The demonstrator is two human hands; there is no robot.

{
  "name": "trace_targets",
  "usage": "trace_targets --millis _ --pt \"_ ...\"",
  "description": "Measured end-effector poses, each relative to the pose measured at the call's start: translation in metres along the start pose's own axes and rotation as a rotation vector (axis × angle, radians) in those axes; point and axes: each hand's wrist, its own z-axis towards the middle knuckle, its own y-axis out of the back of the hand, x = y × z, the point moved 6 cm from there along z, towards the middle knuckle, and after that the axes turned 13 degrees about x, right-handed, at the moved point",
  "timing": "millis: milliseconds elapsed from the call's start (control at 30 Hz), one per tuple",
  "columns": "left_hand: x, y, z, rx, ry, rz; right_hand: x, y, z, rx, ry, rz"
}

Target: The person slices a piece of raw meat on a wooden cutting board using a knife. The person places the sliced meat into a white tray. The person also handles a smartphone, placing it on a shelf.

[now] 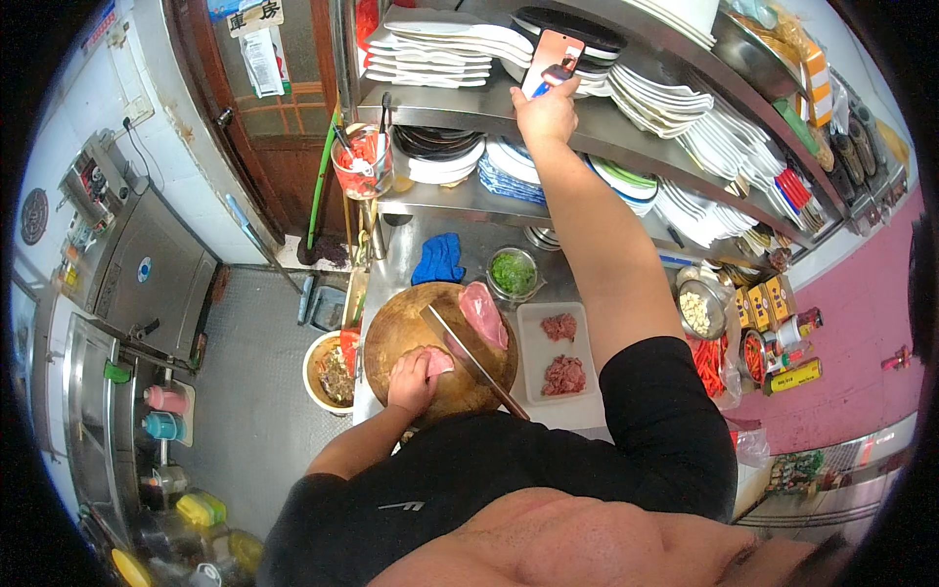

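Observation:
My left hand (412, 381) grips a small piece of pink raw meat (439, 361) on a round wooden chopping board (396, 315). A larger raw meat piece (484, 315) lies at the board's far right. Between them a cleaver (458, 337) rests across the board, its wooden handle pointing towards my body, with no hand on it. My right hand (549, 114) is stretched out to the upper shelf, its thumb and fingers around the lower end of a lit smartphone (555, 59). Right of the board, a white plastic tray (528, 330) holds two heaps of minced meat (563, 376).
A blue cloth (438, 258) and a bowl of chopped greens (513, 273) sit behind the board. Steel shelves (455, 106) carry stacked plates (433, 55). Left of the counter stands a waste bucket (315, 370). Peeled garlic (694, 312) and red chillies (708, 367) are at right.

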Motion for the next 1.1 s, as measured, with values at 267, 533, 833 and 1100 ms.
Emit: trace_targets --millis 267,533,833,1100 --pt "0.0053 -0.0052 -0.0033 0.016 0.026 0.005 0.0050 0.0016 -0.0039 0.017 -0.009 0.024" --pt "0.0059 -0.0084 -0.0027 0.020 0.023 0.018 -0.0006 -0.0014 0.0020 0.001 0.016 0.008" --pt "0.0042 -0.0055 -0.0023 0.023 0.018 0.003 0.0004 0.0007 -0.0008 0.008 -0.005 -0.001" --pt "0.0054 -0.0057 -0.0025 0.018 0.018 0.003 0.0041 0.0046 -0.0041 0.000 -0.006 0.013"
